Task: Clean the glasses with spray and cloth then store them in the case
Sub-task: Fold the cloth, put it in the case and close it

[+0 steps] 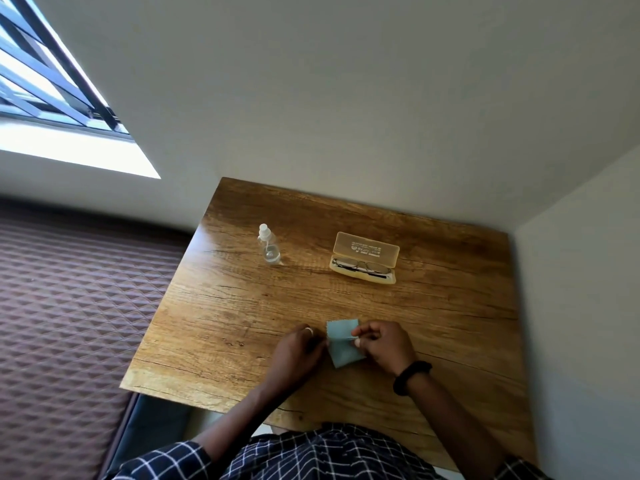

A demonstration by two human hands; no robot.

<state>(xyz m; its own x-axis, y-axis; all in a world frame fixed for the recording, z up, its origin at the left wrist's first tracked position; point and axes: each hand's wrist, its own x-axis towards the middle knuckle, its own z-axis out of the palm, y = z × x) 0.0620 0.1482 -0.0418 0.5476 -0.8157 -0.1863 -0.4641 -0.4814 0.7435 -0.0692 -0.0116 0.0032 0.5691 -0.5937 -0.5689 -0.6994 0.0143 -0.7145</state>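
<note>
A small pale-blue cleaning cloth [343, 344] lies folded on the wooden table [242, 323] near its front edge. My left hand [298, 351] pinches the cloth's left edge. My right hand [384, 344] pinches its right side, with a black band on that wrist. Farther back at the centre right, a cream glasses case [363, 258] stands with its lid raised, and dark-framed glasses [360, 265] lie inside it. A clear spray bottle [268, 244] with a white cap stands upright at the back left, with a little liquid in it.
White walls border the table at the back and on the right. A bed with a brown quilted cover [69, 323] runs along the left side. A barred window [52, 81] is at the upper left.
</note>
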